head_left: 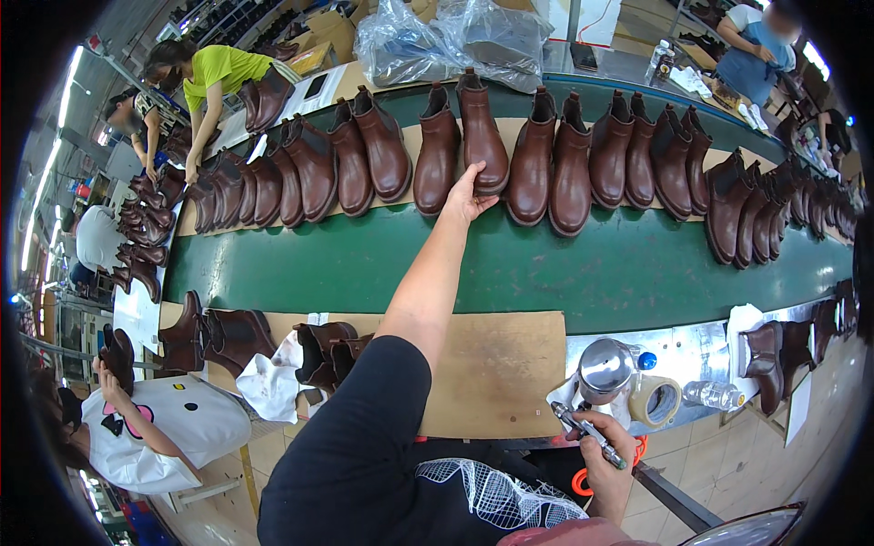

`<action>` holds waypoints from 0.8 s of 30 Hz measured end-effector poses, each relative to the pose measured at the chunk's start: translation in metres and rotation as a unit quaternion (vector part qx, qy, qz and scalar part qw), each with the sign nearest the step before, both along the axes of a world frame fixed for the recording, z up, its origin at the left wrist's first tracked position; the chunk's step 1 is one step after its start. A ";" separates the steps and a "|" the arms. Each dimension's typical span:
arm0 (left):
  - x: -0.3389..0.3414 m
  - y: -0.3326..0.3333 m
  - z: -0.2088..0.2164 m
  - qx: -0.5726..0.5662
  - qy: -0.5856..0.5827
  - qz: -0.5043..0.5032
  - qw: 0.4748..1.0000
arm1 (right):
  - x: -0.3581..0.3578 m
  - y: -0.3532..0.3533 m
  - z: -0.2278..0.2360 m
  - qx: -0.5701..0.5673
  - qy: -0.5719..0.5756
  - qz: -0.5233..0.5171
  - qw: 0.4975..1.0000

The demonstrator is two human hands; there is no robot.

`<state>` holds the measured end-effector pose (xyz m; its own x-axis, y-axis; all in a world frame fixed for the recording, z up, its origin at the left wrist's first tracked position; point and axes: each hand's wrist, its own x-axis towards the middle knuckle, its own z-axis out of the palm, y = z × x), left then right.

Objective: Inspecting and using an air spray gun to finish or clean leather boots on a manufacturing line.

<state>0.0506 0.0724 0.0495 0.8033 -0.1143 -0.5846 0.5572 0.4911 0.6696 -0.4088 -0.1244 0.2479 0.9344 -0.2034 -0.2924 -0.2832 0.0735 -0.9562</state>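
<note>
My left hand [468, 193] reaches out over the green surface and grips a brown ankle boot [482, 136] by its toe. The thumb lies on top of the toe and the fingers are underneath. That boot stands in a long row, beside another brown boot [437, 150] on its left and a further boot [533, 168] on its right. Low at the right, my right hand [605, 452] is closed around a silver spray gun [583, 426]. A round metal cup [604, 366] sits just past the gun; whether the two are joined I cannot tell.
Brown cardboard [496, 373] covers the near bench. A tape roll [655, 400], a clear bottle [713, 395] and white cloths [273, 375] lie around it. The green conveyor [546, 278] carries many boots. Co-workers [223, 77] are at the left; another person [751, 55] is at the far right.
</note>
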 end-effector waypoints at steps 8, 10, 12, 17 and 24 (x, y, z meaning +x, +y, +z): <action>-0.117 0.001 0.070 -0.067 -0.177 0.010 0.982 | -0.024 0.001 0.012 -0.001 -0.037 -0.001 0.999; -0.165 0.003 0.106 -0.039 -0.225 -0.017 0.973 | -0.036 0.000 0.015 -0.009 -0.054 -0.007 0.998; -0.211 0.008 0.149 -0.409 -0.171 0.011 0.896 | -0.050 -0.002 0.019 -0.014 -0.072 -0.004 0.997; -0.262 -0.006 0.171 -0.484 -0.203 -0.176 0.833 | -0.076 -0.004 0.017 -0.064 -0.141 -0.003 0.988; -0.335 0.004 0.165 -0.492 -0.146 -0.175 0.841 | -0.122 -0.016 0.018 -0.150 -0.185 -0.052 0.970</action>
<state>-0.2840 0.0761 0.2150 0.7126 -0.6862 0.1462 0.6655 0.7270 0.1690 -0.5304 -0.1400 0.2658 0.9339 -0.3266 0.1458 0.0775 -0.2133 -0.9739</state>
